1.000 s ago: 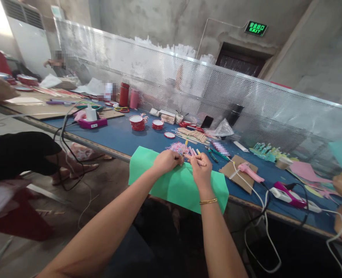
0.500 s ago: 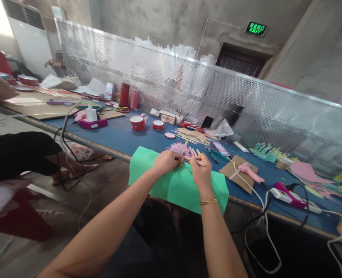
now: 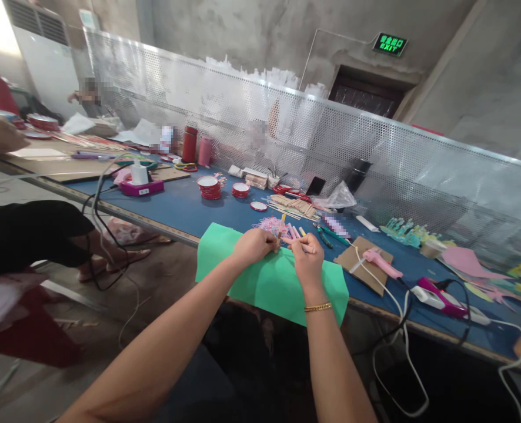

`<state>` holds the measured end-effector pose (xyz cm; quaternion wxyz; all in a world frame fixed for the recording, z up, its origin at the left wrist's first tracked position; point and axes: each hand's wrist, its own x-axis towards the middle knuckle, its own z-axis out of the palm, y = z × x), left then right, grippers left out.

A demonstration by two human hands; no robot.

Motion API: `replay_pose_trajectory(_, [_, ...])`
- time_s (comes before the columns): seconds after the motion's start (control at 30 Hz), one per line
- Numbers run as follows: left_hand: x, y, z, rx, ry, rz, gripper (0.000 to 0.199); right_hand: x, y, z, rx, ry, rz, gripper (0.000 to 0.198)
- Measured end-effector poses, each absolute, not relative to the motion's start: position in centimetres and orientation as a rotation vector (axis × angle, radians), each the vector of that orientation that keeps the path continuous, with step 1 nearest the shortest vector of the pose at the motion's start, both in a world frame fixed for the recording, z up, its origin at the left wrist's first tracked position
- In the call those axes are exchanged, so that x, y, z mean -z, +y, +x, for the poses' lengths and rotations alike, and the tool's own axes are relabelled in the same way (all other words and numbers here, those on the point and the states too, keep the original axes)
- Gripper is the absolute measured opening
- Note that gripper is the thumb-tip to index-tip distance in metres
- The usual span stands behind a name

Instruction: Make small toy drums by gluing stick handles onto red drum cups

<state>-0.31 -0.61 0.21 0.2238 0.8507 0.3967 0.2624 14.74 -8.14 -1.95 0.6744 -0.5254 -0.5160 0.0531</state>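
Note:
A green sheet (image 3: 251,285) hangs over the front edge of the blue table, under both my hands. My left hand (image 3: 257,247) is closed, its fingertips pinching a small thin strip (image 3: 283,219) with a yellow upper end that points up. My right hand (image 3: 308,261), with a gold bracelet at the wrist, is wrapped around a pale pink pen (image 3: 303,245). The pen's tip points left and meets the strip or lies very near it. Just behind the hands are a heap of pink and purple curly strands (image 3: 267,224) and several short pink and yellow sticks (image 3: 292,230).
Pliers (image 3: 323,236) and a pink glue gun (image 3: 381,262) on cardboard (image 3: 361,282) lie to the right. Red-rimmed discs (image 3: 209,189) are stacked at the left. Power strips (image 3: 141,188) trail cables. A perforated metal screen (image 3: 243,100) backs the table. A co-worker's hand (image 3: 0,141) shows far left.
Almost nothing differs. Both hands keep their places and grips, with only a slight shift of the fingers around the strip and the pen.

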Motion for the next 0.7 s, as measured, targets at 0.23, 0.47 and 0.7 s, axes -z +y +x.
replay_pose_trajectory(0.23, [-0.36,-0.75,-0.3,-0.706,1.118,2.342,0.022,2.06,-8.01,14.81,-0.102,-1.143,-1.21,0.019])
replay_pose_trajectory(0.47, [-0.53,-0.87,-0.3,-0.708,1.106,2.343,0.022,2.09,-7.97,14.82,-0.082,-1.18,-1.215,0.023])
replay_pose_trajectory(0.7, [-0.5,-0.84,-0.3,-0.703,1.115,2.338,0.022,2.23,-7.9,14.92,-0.065,-1.177,-1.214,0.02])
